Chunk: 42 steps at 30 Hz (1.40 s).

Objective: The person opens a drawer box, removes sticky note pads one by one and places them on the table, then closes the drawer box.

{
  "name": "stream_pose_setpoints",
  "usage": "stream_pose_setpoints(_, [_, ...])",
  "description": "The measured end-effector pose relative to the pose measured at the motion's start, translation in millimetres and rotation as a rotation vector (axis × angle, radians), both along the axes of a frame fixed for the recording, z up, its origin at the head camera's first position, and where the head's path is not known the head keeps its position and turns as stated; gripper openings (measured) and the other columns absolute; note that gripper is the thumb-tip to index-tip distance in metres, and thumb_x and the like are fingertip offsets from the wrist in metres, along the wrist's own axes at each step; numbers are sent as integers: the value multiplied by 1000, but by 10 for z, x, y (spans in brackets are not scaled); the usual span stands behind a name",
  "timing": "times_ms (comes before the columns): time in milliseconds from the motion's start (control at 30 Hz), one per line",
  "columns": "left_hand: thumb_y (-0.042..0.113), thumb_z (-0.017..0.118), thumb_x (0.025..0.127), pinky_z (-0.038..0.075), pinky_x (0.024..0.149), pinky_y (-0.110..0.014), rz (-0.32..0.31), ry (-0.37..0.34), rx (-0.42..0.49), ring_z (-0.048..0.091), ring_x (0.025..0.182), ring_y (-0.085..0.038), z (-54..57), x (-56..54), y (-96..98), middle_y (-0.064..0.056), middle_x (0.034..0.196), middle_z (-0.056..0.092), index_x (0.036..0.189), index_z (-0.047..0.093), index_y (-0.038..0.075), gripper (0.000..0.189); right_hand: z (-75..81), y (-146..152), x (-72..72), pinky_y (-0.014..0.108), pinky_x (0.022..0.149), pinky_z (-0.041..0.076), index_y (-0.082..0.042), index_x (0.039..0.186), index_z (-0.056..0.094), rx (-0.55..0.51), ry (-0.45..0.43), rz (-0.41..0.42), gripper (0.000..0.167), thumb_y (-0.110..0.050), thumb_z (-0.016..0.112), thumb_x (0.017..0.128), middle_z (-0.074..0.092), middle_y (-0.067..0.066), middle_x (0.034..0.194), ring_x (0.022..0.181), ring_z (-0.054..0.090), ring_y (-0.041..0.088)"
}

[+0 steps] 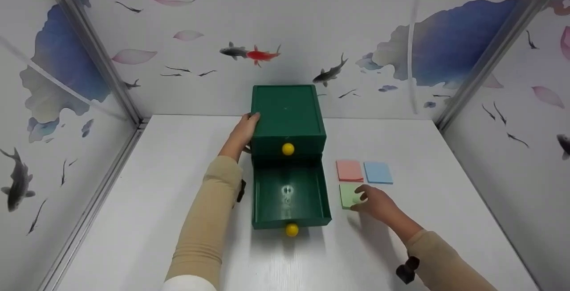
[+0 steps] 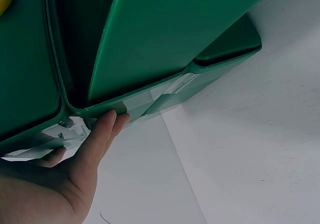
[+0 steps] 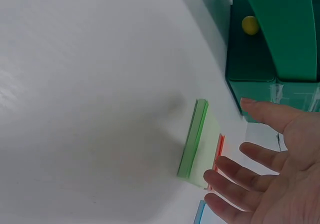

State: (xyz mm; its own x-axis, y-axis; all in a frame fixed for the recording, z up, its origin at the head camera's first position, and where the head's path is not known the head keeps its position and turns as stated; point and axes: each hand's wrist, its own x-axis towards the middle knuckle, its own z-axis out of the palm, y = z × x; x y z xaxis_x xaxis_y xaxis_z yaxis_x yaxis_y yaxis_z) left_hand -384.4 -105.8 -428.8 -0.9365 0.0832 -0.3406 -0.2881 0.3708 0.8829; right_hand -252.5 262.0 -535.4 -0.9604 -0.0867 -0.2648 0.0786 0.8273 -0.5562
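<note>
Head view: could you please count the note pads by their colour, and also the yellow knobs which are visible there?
Pink note pad: 1
Blue note pad: 1
Green note pad: 1
Yellow knobs: 2
Total: 5

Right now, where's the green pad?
In the head view, the green pad lies right of the open drawer, just below the pink pad, with the right hand at its right side.
</note>
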Motion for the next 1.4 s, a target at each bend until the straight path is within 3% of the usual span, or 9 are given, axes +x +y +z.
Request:
stream_pose_setpoints(433, [60, 28, 100, 48, 89, -54, 1, 10, -9, 50, 118, -41, -22, 6, 4, -18, 152, 30, 158, 12, 18, 73, 187, -283, 156, 44, 81, 53, -2, 119, 62, -10, 34, 68, 46, -18, 82, 81, 64, 14, 108, 94, 59, 26])
stream_pose_setpoints(933, [59, 29, 99, 49, 87, -54, 11, 17, -7, 53, 115, -42, -9, 19, -1, -19, 150, 33, 158, 13, 19, 73, 305, -463, 329, 43, 82, 54, -3, 116, 65, -26, -1, 148, 43, -15, 84, 78, 65, 12, 105, 98, 60, 31])
stream_pose_setpoints(1400, [60, 29, 99, 48, 88, -54, 12, 13, -8, 52, 116, -41, -8, 0, 5, -19, 150, 34, 158, 13, 19, 73, 344, -564, 390, 44, 82, 52, -5, 116, 65, -45, -2, 274, 48, -34, 80, 81, 64, 6, 102, 94, 59, 25])
